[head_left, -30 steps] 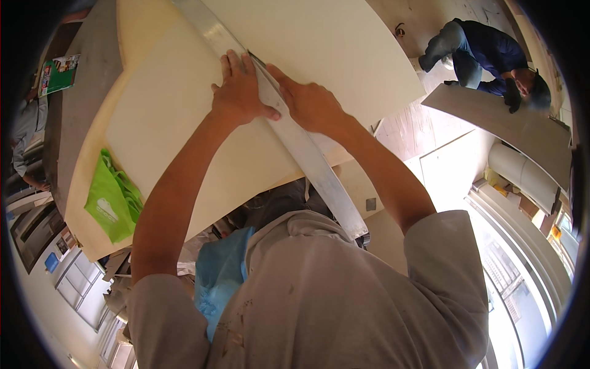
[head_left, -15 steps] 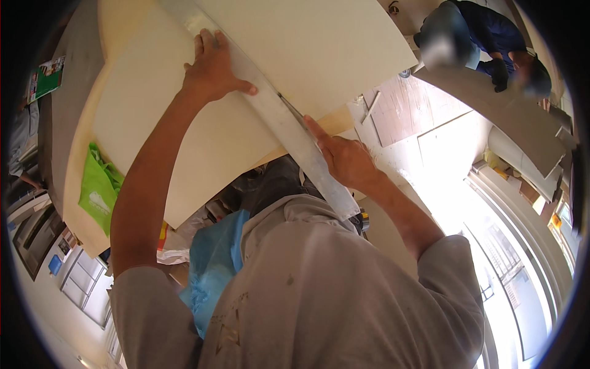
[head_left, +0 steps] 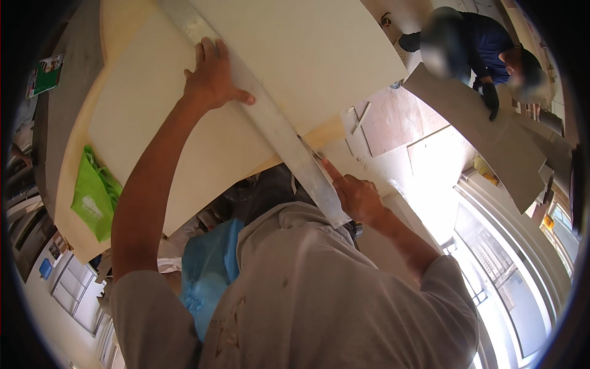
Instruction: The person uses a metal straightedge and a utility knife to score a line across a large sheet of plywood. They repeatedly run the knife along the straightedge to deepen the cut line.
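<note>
A long silvery metal straightedge (head_left: 265,117) lies slantwise across a large cream sheet (head_left: 307,58), its near end reaching past the sheet's edge towards my body. My left hand (head_left: 211,79) presses on the straightedge's upper part, fingers and thumb spread, holding nothing. My right hand (head_left: 358,195) is closed round a knife (head_left: 311,149), index finger stretched along it. The knife's tip touches the right-hand side of the straightedge, near the sheet's near edge. Most of its handle is hidden inside my fist.
A green bag (head_left: 95,195) lies on the sheet's left side. Blue plastic (head_left: 212,264) hangs by my waist. At the upper right, a person in dark clothes (head_left: 485,46) bends over a grey-brown board (head_left: 467,123). A bright window (head_left: 501,277) stands at the right.
My right hand has drawn the knife down along the straightedge, towards my body. The left hand keeps its place on the straightedge. The other person's gloved hand has shifted over the board.
</note>
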Demonstrator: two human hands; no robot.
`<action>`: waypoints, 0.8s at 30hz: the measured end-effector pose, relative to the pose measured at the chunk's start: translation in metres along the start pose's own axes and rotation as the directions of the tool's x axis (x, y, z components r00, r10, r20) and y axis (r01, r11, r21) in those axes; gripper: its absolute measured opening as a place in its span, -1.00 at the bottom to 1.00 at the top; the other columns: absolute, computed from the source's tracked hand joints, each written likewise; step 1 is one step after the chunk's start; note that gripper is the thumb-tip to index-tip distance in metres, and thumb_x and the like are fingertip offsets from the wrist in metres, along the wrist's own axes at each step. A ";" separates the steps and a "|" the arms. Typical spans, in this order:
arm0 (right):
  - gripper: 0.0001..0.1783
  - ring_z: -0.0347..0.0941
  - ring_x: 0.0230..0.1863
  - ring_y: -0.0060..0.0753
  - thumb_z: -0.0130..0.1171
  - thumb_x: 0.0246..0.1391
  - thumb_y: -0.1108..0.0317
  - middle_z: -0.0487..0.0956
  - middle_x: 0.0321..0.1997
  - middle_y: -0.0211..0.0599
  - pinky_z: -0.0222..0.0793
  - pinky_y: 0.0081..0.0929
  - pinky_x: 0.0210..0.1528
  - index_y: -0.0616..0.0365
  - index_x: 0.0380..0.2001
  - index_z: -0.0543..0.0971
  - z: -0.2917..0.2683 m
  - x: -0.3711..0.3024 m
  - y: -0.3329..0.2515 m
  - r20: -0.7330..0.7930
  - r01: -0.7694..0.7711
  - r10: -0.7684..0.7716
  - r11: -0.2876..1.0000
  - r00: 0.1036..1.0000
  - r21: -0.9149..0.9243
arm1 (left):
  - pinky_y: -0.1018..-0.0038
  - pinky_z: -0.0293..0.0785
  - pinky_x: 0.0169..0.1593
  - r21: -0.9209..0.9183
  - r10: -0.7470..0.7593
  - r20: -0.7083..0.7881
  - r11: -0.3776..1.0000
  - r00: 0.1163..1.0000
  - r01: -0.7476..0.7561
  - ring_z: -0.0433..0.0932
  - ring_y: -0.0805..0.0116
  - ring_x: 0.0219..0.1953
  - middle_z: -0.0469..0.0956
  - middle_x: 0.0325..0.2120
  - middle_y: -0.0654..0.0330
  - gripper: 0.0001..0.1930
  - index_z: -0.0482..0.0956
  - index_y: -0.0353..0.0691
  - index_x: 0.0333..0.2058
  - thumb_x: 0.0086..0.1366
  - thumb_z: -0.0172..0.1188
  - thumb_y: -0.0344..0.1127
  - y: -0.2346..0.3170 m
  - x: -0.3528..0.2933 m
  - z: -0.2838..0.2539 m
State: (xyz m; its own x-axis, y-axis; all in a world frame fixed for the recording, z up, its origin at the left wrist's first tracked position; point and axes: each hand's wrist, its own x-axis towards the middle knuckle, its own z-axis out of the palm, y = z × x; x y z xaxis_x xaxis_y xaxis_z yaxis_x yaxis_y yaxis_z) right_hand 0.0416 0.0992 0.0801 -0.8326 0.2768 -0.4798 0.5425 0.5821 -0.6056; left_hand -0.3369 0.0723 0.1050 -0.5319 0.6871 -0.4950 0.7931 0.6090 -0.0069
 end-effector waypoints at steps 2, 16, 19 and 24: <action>-0.27 0.49 -0.57 0.04 -0.02 0.32 0.31 0.51 -0.53 -0.12 0.46 0.06 -0.39 -0.33 0.49 0.06 0.003 -0.001 0.001 -0.025 0.013 -0.013 1.000 1.000 0.015 | -0.35 0.17 0.29 0.001 0.005 0.002 1.000 1.000 -0.005 -0.26 -0.15 0.51 -0.25 0.44 -0.29 0.46 -0.15 -0.49 0.40 -0.26 0.63 0.17 -0.001 0.000 0.000; -0.33 0.55 -0.48 0.12 -0.04 0.34 0.31 0.57 -0.52 -0.02 0.48 -0.01 -0.31 -0.24 0.47 0.11 -0.037 0.097 -0.033 -0.295 0.136 -0.071 0.969 0.953 0.207 | -0.37 0.14 0.30 -0.063 0.009 0.039 0.998 0.999 -0.007 -0.31 -0.18 0.51 -0.27 0.44 -0.32 0.49 -0.19 -0.49 0.41 -0.28 0.65 0.14 0.000 -0.002 -0.002; -0.38 0.53 -0.53 0.13 -0.04 0.38 0.28 0.55 -0.57 0.03 0.49 -0.06 -0.36 -0.22 0.46 0.16 -0.044 0.165 -0.055 -0.311 0.149 -0.126 0.987 0.942 0.051 | -0.36 0.13 0.31 -0.016 0.003 0.053 1.000 0.999 -0.003 -0.31 -0.18 0.51 -0.27 0.44 -0.32 0.49 -0.19 -0.48 0.41 -0.27 0.64 0.18 0.003 -0.001 -0.005; -0.36 0.57 -0.46 0.15 -0.12 0.39 0.19 0.58 -0.54 0.02 0.51 0.02 -0.29 -0.27 0.48 0.07 -0.061 0.177 -0.077 -0.107 0.046 -0.046 0.999 0.993 0.001 | -0.35 0.13 0.31 0.015 -0.008 0.048 1.000 0.999 0.008 -0.29 -0.17 0.51 -0.26 0.44 -0.32 0.49 -0.18 -0.47 0.41 -0.26 0.61 0.24 -0.001 0.000 -0.003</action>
State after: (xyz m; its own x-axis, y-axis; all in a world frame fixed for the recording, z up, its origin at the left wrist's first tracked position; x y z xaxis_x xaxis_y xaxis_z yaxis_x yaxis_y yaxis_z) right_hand -0.1545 0.1502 0.0806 -0.8638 0.3298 -0.3808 0.5035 0.5932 -0.6282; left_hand -0.3382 0.0727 0.1080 -0.5237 0.6623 -0.5358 0.7933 0.6084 -0.0234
